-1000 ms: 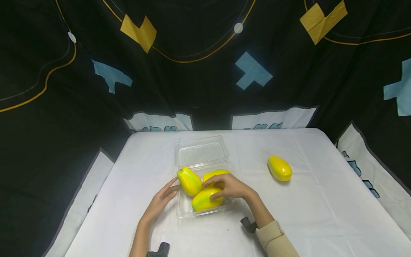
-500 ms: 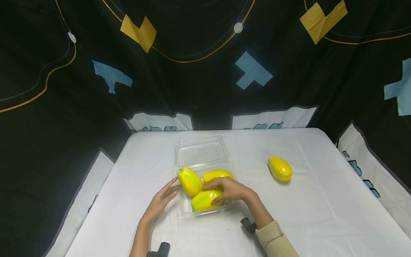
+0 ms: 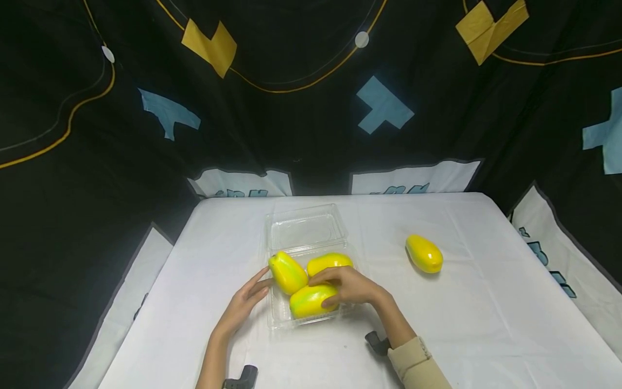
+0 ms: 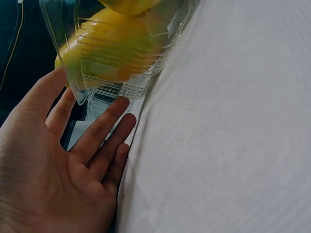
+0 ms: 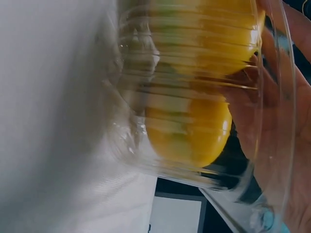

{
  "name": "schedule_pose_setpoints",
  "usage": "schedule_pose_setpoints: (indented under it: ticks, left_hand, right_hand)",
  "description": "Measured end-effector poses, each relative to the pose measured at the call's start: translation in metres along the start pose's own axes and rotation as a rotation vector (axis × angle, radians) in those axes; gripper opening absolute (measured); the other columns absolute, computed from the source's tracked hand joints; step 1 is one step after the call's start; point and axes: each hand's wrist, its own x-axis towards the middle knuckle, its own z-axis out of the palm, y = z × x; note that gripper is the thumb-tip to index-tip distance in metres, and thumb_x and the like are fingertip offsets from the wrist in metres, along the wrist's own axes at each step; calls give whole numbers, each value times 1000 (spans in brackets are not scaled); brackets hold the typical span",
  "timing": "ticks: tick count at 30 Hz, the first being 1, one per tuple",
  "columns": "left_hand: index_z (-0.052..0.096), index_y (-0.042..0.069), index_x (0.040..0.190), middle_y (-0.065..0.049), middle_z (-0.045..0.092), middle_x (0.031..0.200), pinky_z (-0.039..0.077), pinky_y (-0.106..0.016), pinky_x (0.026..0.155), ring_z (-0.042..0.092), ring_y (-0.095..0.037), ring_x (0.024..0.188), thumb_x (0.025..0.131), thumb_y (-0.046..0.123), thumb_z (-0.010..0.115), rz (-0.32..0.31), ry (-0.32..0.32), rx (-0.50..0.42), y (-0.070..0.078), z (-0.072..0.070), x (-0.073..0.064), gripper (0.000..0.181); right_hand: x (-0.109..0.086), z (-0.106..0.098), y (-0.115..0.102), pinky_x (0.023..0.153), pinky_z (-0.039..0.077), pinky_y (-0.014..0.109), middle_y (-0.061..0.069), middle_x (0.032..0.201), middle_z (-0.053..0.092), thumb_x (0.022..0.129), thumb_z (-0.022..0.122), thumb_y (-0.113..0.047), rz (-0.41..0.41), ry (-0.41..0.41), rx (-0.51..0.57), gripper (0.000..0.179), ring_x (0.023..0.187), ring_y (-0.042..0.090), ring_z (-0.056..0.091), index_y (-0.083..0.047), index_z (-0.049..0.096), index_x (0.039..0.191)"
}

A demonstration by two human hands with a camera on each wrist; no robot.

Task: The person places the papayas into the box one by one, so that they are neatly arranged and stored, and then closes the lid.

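Note:
A clear plastic clamshell box (image 3: 279, 317) lies with its lid (image 3: 306, 229) folded back. Inside are three yellow-green papayas: a left one (image 3: 288, 272) tilted against the left wall, a rear one (image 3: 330, 261) and a front one (image 3: 307, 302). My right hand (image 3: 350, 285) reaches over the box's right side and grips the front papaya, thumb on its near side and fingers behind it. My left hand (image 3: 241, 304) is at the left wall with fingers extended; one fingertip meets the left papaya's upper end. In the left wrist view its other fingers (image 4: 104, 124) are nearly straight.
A fourth papaya (image 3: 424, 254) lies apart on the right of the white-covered table (image 3: 486, 302). Dark cloth (image 3: 301, 135) with taped shapes surrounds the table's back and sides. Black wrist-camera mounts (image 3: 377, 343) sit under both wrists.
My right hand has shifted slightly toward me, its fingers moving off the rear papaya to between it and the front one. My left hand has stayed still.

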Motion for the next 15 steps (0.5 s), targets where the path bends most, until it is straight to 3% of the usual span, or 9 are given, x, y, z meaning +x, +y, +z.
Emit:
schedule_pose_setpoints:
  ticks: [11,15]
  left_hand:
    - [42,44,134,3,57,125,18,-67,100,42,-26,126,89,42,57,-2,1,4,-1,-1,1,47]
    - [41,43,135,1,57,126,17,-68,99,41,-27,127,89,44,57,-3,-1,11,-2,0,1,49]
  right_hand:
    - [-1,12,-2,103,34,39,-7,127,54,77,75,-15,-1,74,183,49,121,16,45,-18,60,123]
    - [-1,19,-3,100,38,36,-5,131,51,80,73,-16,-21,77,235,47,123,16,44,-19,58,125]
